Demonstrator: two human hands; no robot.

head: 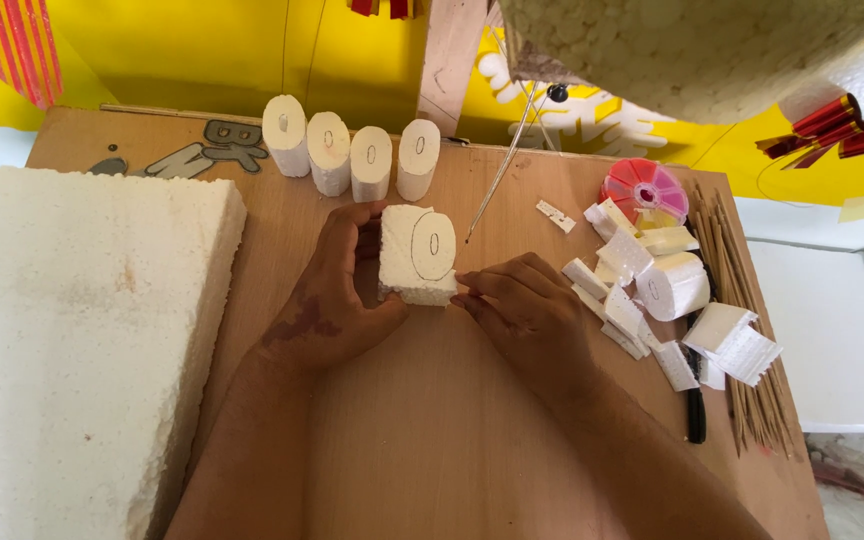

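Big foam slab [72, 340] lies left of foam block [418, 254]. Four cut foam ovals [350, 155] stand behind it; scraps [652, 300] to its right. Left hand [337, 295] fingers grip block; right hand [527, 310] fingertips pinched at its edge.

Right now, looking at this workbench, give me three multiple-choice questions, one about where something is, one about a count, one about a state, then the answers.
1. Where does the big foam slab lie?
A. at the board's left
B. among the scraps on the right
C. behind the hands

2. How many cut foam ovals stand in the row at the back?
A. two
B. four
C. six

3. How is the foam block with the drawn oval held?
A. lying untouched
B. lifted high in one hand
C. between both hands on the wooden board

Answers: 1 A, it fills the left edge. 2 B, four stand side by side. 3 C, the left hand grips its side and the right hand touches its lower corner.
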